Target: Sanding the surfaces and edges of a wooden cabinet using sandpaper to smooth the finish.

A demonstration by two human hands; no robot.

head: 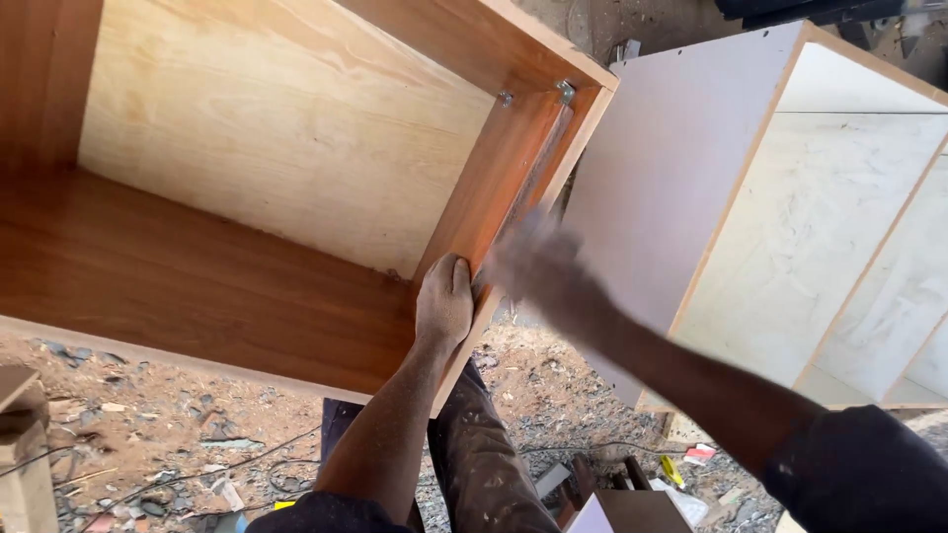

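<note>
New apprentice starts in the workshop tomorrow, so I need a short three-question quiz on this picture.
1. True or false: the left hand rests on the edge of the brown cabinet.
2. Which hand is motion-blurred? A) left B) right
3. Fill in: beside the brown cabinet stands a ____ cabinet.

Key: 1 true. 2 B, the right hand is blurred against the side panel's edge. 3 white. Metal brackets sit in the brown cabinet's top corner.
</note>
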